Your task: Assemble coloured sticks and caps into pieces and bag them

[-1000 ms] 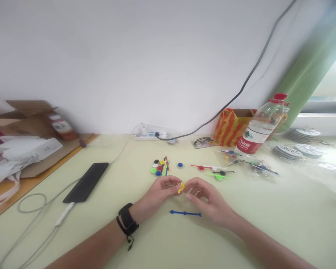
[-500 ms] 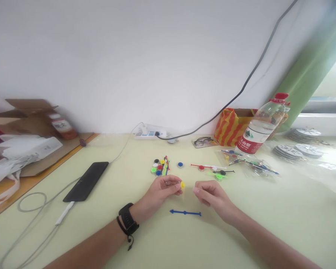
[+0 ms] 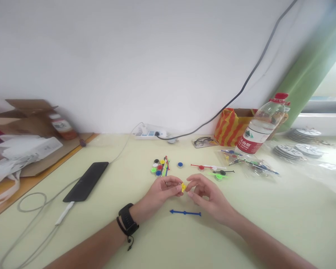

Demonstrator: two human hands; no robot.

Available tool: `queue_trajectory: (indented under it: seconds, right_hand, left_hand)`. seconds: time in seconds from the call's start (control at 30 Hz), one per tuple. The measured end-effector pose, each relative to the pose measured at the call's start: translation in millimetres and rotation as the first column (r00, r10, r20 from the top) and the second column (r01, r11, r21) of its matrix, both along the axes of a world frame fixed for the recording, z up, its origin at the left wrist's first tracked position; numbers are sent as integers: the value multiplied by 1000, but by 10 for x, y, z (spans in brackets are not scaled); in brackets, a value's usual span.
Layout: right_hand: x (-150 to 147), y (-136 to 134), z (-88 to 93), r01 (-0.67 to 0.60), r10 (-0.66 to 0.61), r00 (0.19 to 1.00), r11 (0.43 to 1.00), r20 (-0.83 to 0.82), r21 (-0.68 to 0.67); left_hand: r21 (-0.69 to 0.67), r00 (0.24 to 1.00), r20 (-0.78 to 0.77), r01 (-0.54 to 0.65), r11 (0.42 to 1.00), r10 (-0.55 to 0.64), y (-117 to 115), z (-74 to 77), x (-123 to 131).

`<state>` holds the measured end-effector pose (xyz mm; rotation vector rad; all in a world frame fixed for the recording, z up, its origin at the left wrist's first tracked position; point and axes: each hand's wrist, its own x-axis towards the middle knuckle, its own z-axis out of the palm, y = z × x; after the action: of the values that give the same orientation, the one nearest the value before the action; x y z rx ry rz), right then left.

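Note:
A small yellow round plastic piece (image 3: 183, 187) is pinched between the thumb and fingers of my left hand (image 3: 168, 189). Close to its right side, my right hand (image 3: 203, 192) has its thumb and forefinger a little apart, with nothing seen between them. Below both hands a blue arrow pointer (image 3: 184, 212) lies flat on the table, its head toward the left. Just beyond my left hand is a cluster of coloured round pieces (image 3: 158, 167) and arrow pointers (image 3: 165, 166). A lone blue round piece (image 3: 180, 164) sits beside it.
Arrow pointers on round bases, such as a red one (image 3: 201, 167) and a black one (image 3: 223, 172), lie to the right. Bagged parts (image 3: 257, 166), a tilted-looking water bottle (image 3: 254, 129) and stacked discs (image 3: 288, 151) are farther right. A phone (image 3: 86, 182) with cables lies left.
My right hand has shifted left toward the yellow piece, and its bunched fingers have spread. My left hand keeps its hold in nearly the same place.

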<state>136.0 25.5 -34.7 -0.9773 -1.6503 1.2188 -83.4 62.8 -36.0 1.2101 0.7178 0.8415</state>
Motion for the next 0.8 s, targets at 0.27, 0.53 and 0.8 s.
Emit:
queue_trajectory:
  seconds: [0.27, 0.53, 0.8]
  right_hand:
    - [19, 11, -12, 36, -35, 999, 997, 14, -65]
    - [38, 41, 95, 55, -62, 996, 992, -59, -115]
    - [69, 74, 30, 141, -140, 988, 990, 62, -24]
  left_hand:
    - [-20, 1000, 17, -24, 1000, 24, 6, -11, 3]
    - [-36, 999, -12, -30, 999, 29, -1, -21, -10]
    - [-125, 996, 18, -82, 989, 85, -2, 41, 10]
